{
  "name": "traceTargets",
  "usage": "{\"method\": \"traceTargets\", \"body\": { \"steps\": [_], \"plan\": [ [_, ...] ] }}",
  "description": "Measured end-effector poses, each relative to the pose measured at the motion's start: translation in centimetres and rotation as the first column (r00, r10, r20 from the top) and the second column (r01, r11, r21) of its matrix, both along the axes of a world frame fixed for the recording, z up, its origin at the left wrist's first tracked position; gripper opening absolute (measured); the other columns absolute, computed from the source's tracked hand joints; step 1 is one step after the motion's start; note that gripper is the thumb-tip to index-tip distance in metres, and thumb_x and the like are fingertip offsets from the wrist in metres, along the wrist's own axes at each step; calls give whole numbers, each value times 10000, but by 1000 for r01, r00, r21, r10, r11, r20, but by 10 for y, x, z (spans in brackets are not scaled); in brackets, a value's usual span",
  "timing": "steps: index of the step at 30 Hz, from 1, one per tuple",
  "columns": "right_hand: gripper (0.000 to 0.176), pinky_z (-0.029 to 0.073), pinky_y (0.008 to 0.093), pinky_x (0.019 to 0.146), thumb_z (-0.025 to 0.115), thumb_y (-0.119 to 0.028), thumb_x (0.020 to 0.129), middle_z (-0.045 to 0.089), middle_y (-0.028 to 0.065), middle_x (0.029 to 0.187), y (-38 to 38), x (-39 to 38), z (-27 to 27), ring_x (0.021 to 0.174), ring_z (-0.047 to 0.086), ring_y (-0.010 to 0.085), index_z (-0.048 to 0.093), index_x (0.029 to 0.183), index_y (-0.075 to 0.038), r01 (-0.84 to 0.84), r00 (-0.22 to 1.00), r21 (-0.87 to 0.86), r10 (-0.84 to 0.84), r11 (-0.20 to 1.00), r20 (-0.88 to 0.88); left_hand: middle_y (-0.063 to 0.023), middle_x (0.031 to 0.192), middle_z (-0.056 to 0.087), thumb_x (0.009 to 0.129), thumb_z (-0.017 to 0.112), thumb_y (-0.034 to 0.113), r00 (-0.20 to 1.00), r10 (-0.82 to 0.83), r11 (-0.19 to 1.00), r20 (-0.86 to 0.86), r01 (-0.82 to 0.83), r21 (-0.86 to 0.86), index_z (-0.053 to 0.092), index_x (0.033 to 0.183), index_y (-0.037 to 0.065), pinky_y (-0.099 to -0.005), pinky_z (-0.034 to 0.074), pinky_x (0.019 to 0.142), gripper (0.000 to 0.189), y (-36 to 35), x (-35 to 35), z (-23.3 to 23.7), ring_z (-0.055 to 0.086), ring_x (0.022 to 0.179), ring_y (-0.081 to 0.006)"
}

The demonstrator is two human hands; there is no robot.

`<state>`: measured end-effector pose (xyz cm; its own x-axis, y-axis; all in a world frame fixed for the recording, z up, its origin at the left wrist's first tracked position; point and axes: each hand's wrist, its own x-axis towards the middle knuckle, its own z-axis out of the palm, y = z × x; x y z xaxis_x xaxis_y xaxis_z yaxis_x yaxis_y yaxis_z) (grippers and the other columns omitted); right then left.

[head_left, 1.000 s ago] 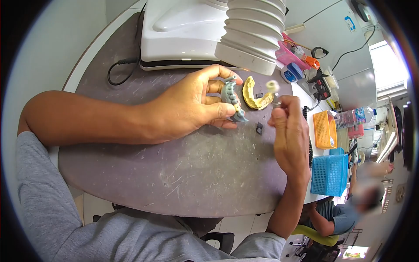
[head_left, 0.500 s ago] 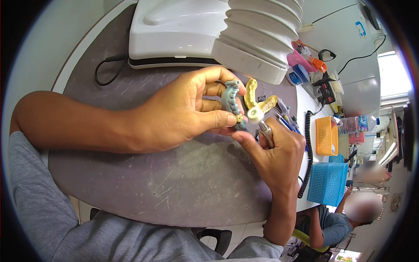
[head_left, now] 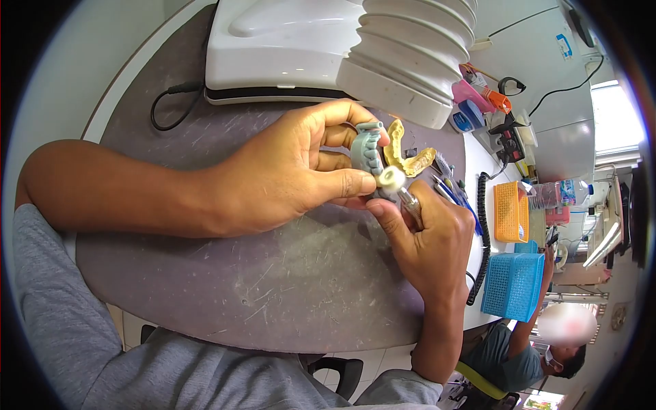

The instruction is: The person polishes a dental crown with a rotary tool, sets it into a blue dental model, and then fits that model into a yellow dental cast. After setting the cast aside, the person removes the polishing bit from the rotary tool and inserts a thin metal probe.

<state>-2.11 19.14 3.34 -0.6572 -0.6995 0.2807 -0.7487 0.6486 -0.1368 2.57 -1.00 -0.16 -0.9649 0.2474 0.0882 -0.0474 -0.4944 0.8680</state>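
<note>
My left hand (head_left: 294,174) grips a grey-green dental model (head_left: 366,152) with a row of teeth, thumb in front and fingers curled behind. Between the thumb and fingers of my right hand (head_left: 437,236) is a metal rotary handpiece (head_left: 410,201). Its round white polishing wheel (head_left: 391,178) looks blurred at the edges and overlaps the lower end of the model near my left thumb; whether it touches is hard to tell. The wheel hides that part of the model. Just beyond lies a yellow V-shaped dental cast (head_left: 420,162) on the bench.
A ribbed white hose (head_left: 410,48) hangs over the bench near a white machine (head_left: 280,55). Pens (head_left: 458,201), a coiled black cord (head_left: 481,239), an orange basket (head_left: 509,212) and a blue basket (head_left: 512,287) are at right. Another person (head_left: 516,359) sits beyond.
The polishing wheel has moved left onto the lower end of the grey-green model, which has turned slightly in my left hand. The other person has raised an arm.
</note>
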Motion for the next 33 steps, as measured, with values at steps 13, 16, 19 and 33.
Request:
{"method": "traceTargets", "body": {
  "steps": [13,16,19,33],
  "plan": [
    [540,381,358,429,752,-531,763,504,53,509,0,1,0,426,512,226,509,662,-59,88,996,1,-88,996,13,-78,1148,549,933,575,-3,1000,-19,1000,-25,19,-19,388,1335,-4,-324,515,976,444,-1,-1,-1,569,1160,-187],
    [525,299,319,446,780,-451,771,392,40,498,0,1,-2,452,351,161,477,654,-39,102,995,-52,-101,993,20,-81,1156,549,942,563,2,999,-22,999,-36,21,-32,380,1346,-3,-323,508,987,444,-1,-2,-2,565,1174,-191],
    [525,299,317,444,781,-446,773,394,42,500,1,1,-3,448,350,165,471,645,-42,80,997,-54,-79,995,11,-79,1154,548,942,563,1,999,-14,999,-39,13,-37,377,1351,-1,-320,504,992,450,0,-3,-3,567,1167,-185],
    [502,388,361,422,734,-502,794,512,59,505,1,-1,-4,434,539,232,523,687,-60,-12,1000,-11,11,1000,-18,-55,1129,562,936,580,13,999,-34,999,-42,33,-7,392,1365,-3,-293,506,975,469,-1,-2,-1,586,1093,-137]
  ]
}}
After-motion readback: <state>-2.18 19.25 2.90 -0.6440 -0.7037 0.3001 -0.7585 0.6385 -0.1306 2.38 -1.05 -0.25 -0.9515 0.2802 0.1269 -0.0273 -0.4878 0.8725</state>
